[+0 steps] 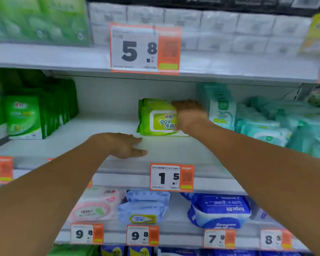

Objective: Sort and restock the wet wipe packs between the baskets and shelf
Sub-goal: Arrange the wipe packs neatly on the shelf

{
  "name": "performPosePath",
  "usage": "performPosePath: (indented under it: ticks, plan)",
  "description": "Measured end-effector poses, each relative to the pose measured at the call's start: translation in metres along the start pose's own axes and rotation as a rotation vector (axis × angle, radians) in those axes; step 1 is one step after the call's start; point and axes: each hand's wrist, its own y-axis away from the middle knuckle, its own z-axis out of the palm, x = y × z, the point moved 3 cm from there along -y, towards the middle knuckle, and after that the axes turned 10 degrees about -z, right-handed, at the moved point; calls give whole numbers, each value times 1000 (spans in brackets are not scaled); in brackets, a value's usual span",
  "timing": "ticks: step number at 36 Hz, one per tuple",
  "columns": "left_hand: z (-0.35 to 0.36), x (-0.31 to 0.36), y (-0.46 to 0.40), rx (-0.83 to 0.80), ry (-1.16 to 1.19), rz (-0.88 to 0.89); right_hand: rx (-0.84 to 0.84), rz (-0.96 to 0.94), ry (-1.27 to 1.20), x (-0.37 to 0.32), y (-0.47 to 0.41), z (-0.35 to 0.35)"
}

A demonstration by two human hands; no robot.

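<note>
Two lime-green wet wipe packs (pixel 156 117) were stood mid-shelf toward the back wall, gripped at their right end by the right hand (pixel 189 115). Left hand (pixel 123 145) was held flat, fingers spread, empty, near the shelf (pixel 174 150) front edge. Tipping forward was judged likely if released unsupported.

A shop aisle with white shelves.
Three white shelf boards (pixel 81 130) sit one above another, with orange price tags (pixel 171 177) on their front edges, under bright light.
</note>
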Motion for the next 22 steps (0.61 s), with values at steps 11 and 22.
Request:
performPosePath:
  ticks: [11, 22]
  plan:
    - [1, -1, -1, 19, -7, 49, 49, 51, 12, 20, -70, 31]
    - [0, 1, 13, 37, 106, 32, 74, 108, -125, 12, -17, 11]
